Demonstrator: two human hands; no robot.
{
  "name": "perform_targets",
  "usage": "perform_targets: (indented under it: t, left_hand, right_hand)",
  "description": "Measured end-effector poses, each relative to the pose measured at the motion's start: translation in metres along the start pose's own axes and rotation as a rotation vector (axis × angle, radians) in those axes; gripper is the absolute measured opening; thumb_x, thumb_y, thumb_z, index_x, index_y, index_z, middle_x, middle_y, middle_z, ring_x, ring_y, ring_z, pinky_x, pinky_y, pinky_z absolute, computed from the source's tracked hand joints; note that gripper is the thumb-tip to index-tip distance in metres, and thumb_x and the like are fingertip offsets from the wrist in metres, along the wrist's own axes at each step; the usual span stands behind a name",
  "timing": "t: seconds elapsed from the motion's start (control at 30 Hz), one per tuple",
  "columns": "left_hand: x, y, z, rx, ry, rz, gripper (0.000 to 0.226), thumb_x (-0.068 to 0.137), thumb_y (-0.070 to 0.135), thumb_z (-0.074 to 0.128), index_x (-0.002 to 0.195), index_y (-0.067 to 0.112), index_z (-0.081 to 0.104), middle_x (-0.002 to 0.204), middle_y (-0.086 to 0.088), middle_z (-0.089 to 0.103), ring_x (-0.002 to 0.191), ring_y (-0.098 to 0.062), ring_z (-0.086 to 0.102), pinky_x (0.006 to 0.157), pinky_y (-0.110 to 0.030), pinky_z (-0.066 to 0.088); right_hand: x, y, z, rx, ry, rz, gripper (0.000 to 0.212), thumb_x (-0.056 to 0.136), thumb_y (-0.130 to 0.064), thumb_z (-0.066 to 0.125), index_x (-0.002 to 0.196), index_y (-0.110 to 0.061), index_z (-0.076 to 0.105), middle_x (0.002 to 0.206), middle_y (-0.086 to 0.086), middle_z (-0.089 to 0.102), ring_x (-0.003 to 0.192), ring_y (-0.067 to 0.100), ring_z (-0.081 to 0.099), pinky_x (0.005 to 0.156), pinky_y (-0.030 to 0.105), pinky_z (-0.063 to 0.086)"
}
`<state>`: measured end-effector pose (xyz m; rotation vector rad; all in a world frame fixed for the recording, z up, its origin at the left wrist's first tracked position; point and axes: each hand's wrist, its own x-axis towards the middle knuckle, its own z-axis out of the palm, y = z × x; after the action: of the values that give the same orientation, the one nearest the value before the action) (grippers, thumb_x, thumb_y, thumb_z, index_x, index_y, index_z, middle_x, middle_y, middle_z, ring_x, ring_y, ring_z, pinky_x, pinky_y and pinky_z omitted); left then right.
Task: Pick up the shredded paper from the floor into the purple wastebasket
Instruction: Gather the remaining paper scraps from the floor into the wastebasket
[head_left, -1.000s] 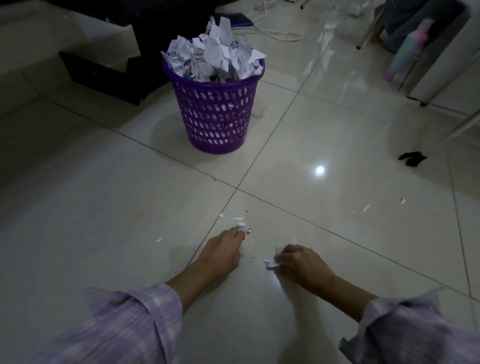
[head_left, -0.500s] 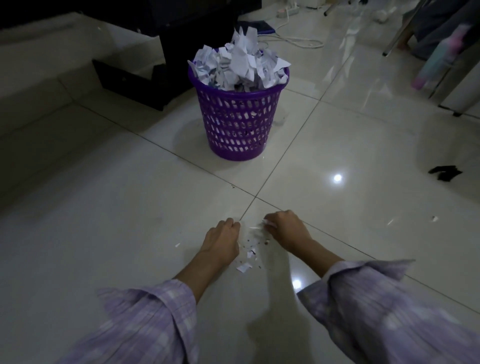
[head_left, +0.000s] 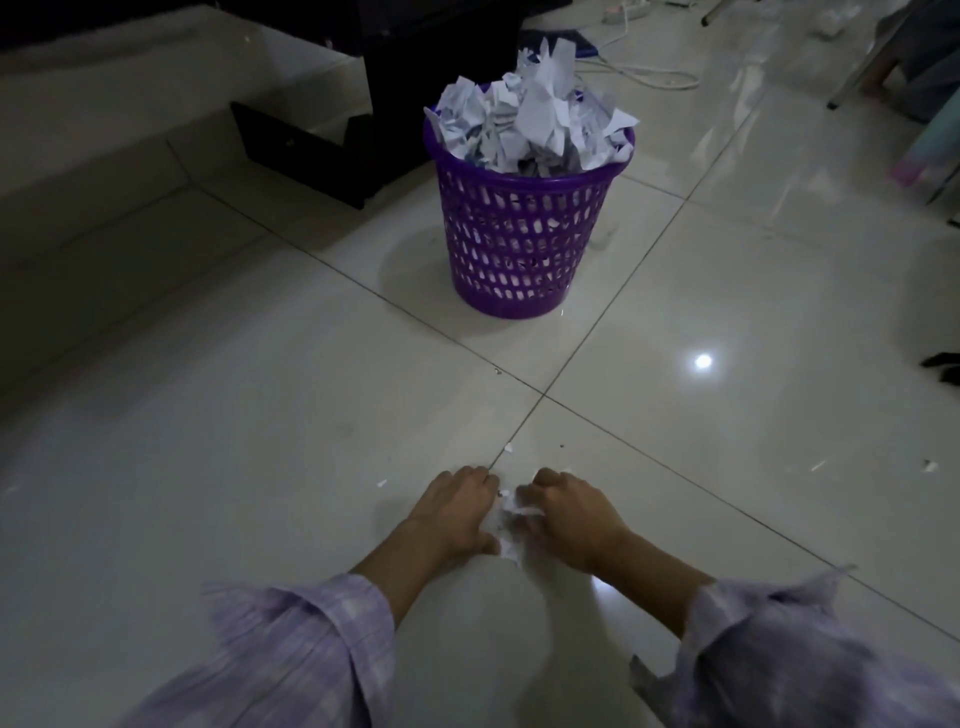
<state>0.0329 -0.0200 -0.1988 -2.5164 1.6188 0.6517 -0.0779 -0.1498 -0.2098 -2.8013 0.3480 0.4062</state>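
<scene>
Head view: your left hand (head_left: 451, 512) and right hand (head_left: 567, 512) lie on the floor (head_left: 208, 415) well short of the basket (head_left: 519, 234), fingers curled around a small pile of scraps (head_left: 511, 525). Cup them together from both sides before lifting. The basket is heaped over its rim; stray bits (head_left: 509, 447) remain nearer it.

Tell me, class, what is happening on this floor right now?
A person in purple sleeves gathers a small pile of paper scraps on the tiled floor between the left hand and the right hand. The purple wastebasket stands further away, heaped with crumpled paper. A few stray bits lie around.
</scene>
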Motion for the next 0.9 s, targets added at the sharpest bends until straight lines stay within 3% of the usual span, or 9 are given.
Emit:
perform_targets:
  t: [0.07,0.17,0.37,0.47,0.57,0.63,0.7,0.8,0.9]
  left_hand:
    - [-0.001,-0.001,0.000,0.009,0.001,-0.007,0.057,0.081,0.047,0.064,0.120,0.011,0.045,0.128,-0.009,0.046,0.120,-0.026,0.042,0.094,-0.035,0.033]
    - [-0.001,0.000,0.000,0.012,0.000,-0.016,0.056,0.082,0.046,0.065,0.121,0.011,0.045,0.129,-0.009,0.046,0.121,-0.026,0.042,0.095,-0.034,0.034]
    - [0.001,0.000,-0.004,0.059,-0.008,-0.018,0.054,0.084,0.040,0.064,0.123,0.009,0.044,0.131,-0.010,0.045,0.123,-0.026,0.042,0.096,-0.035,0.033]
    - [0.003,-0.001,-0.006,0.101,-0.001,-0.012,0.053,0.086,0.038,0.062,0.126,0.009,0.043,0.132,-0.010,0.044,0.123,-0.027,0.042,0.096,-0.035,0.034]
    - [0.007,-0.001,-0.008,0.114,0.013,-0.008,0.050,0.089,0.038,0.057,0.128,0.009,0.043,0.133,-0.010,0.044,0.124,-0.027,0.042,0.097,-0.036,0.034]
    - [0.009,0.000,-0.012,0.128,0.029,-0.002,0.047,0.092,0.033,0.053,0.130,0.008,0.042,0.135,-0.011,0.043,0.124,-0.028,0.042,0.097,-0.036,0.034]
    - [0.013,0.000,-0.019,0.127,0.049,0.008,0.045,0.094,0.027,0.051,0.132,0.007,0.041,0.135,-0.012,0.043,0.123,-0.028,0.043,0.097,-0.036,0.035]
    - [0.019,-0.001,-0.032,0.091,0.086,0.005,0.039,0.094,0.023,0.050,0.130,0.008,0.043,0.132,-0.012,0.044,0.121,-0.028,0.045,0.095,-0.035,0.036]
    - [0.026,-0.002,-0.047,0.058,0.137,-0.004,0.034,0.094,0.021,0.047,0.125,0.007,0.046,0.129,-0.012,0.047,0.118,-0.028,0.047,0.093,-0.036,0.038]
  right_hand:
    - [-0.010,-0.008,0.002,-0.017,-0.045,0.011,0.056,0.090,-0.056,0.047,0.132,-0.018,0.049,0.132,0.004,0.045,0.122,0.026,0.044,0.089,0.037,0.046]
    - [-0.014,-0.014,0.009,-0.045,-0.062,0.034,0.070,0.084,-0.062,0.055,0.136,-0.017,0.043,0.138,0.003,0.039,0.126,0.025,0.037,0.091,0.037,0.046]
    - [-0.009,-0.010,0.019,-0.023,0.055,-0.009,0.032,0.096,-0.026,0.048,0.125,-0.018,0.057,0.128,0.007,0.051,0.116,0.029,0.048,0.087,0.036,0.048]
    - [-0.004,-0.005,0.017,0.029,0.111,-0.058,0.029,0.092,-0.015,0.046,0.111,-0.017,0.068,0.117,0.008,0.061,0.108,0.031,0.054,0.080,0.036,0.049]
    - [0.003,0.000,0.012,0.043,0.083,-0.052,0.032,0.089,-0.011,0.049,0.113,-0.017,0.069,0.114,0.007,0.065,0.103,0.029,0.059,0.083,0.035,0.048]
    - [0.007,0.001,0.008,0.075,0.067,-0.007,0.026,0.087,-0.011,0.052,0.105,-0.015,0.069,0.104,0.009,0.067,0.096,0.028,0.062,0.080,0.033,0.046]
    - [0.012,0.004,0.005,0.187,0.082,0.088,0.013,0.084,-0.010,0.052,0.077,-0.013,0.063,0.083,0.010,0.066,0.083,0.030,0.061,0.067,0.031,0.040]
    - [0.016,0.013,-0.005,0.360,0.088,0.251,0.035,0.082,-0.013,0.059,0.054,-0.018,0.038,0.059,0.003,0.051,0.068,0.024,0.051,0.062,0.028,0.028]
    - [0.015,0.026,-0.023,0.628,0.051,0.409,0.016,0.078,-0.017,0.070,0.066,-0.007,0.063,0.072,0.010,0.068,0.067,0.018,0.061,0.067,0.027,0.047]
